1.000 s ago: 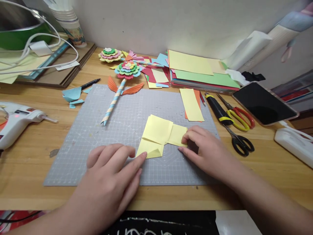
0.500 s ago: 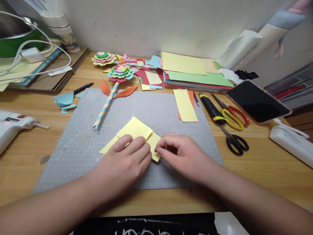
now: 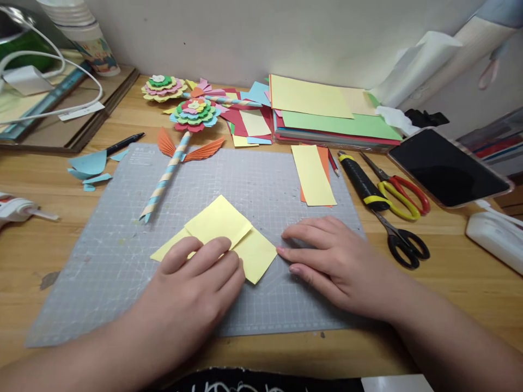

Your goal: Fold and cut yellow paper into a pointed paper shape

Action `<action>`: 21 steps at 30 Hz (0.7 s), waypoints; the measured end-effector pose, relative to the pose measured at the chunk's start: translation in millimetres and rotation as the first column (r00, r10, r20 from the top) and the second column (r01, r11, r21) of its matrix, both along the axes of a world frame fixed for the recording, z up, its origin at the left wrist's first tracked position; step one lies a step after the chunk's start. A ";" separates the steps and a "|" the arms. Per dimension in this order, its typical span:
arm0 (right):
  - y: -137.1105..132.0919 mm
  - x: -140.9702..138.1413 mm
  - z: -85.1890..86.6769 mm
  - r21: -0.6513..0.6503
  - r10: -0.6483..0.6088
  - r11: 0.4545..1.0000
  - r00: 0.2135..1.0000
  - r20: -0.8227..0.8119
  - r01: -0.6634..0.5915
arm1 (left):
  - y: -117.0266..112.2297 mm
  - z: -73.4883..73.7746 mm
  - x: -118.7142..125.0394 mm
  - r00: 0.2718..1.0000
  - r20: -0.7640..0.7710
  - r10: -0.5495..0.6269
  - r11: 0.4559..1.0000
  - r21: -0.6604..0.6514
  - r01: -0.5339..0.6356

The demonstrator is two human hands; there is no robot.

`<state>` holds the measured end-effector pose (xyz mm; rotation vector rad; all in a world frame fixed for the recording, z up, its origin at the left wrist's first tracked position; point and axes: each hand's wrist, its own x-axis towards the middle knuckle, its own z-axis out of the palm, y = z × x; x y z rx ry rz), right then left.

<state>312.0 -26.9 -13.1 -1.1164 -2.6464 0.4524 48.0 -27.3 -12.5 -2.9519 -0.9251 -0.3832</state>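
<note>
A folded yellow paper (image 3: 223, 231) lies on the grey cutting mat (image 3: 114, 261) in front of me. My left hand (image 3: 196, 294) rests on its near part, fingers lying flat and pressing the paper down. My right hand (image 3: 330, 261) lies flat on the mat just right of the paper's right corner, fingers stretched out, holding nothing, fingertips close to the paper's edge.
Paper flowers (image 3: 194, 113) with a striped stem lie at the mat's far left. A stack of coloured sheets (image 3: 327, 114), yellow and orange strips (image 3: 312, 174), a utility knife (image 3: 362, 182), two scissors (image 3: 402, 218), a phone (image 3: 445, 166), a glue gun (image 3: 16, 207) and a pen (image 3: 122, 142) surround the mat.
The yellow paper has been turned and shifted left on the mat. My left hand came onto it. My right hand let go of its pinch and now lies flat beside it.
</note>
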 end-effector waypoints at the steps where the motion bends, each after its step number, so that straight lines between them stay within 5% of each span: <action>1: -1.4 -2.0 -0.8 0.010 0.011 1.000 1.000 -0.005 -0.011 | 0.0 0.6 -0.9 1.000 -0.011 0.016 1.000 -0.009 -0.016; 8: -10.2 -19.7 -11.3 0.056 0.087 0.995 0.995 -0.049 -0.085 | -3.4 0.1 -3.0 0.991 -0.023 0.130 0.990 -0.046 -0.131; 14: -11.7 -23.2 -11.0 0.160 0.111 0.983 0.985 -0.134 -0.089 | -10.6 -1.9 -7.6 1.000 0.010 0.021 0.994 -0.103 -0.019; 21: -17.0 -28.5 -11.7 0.221 0.231 0.950 0.973 -0.027 -0.219 | -5.2 -0.9 -14.0 0.996 0.027 0.086 0.974 -0.212 -0.078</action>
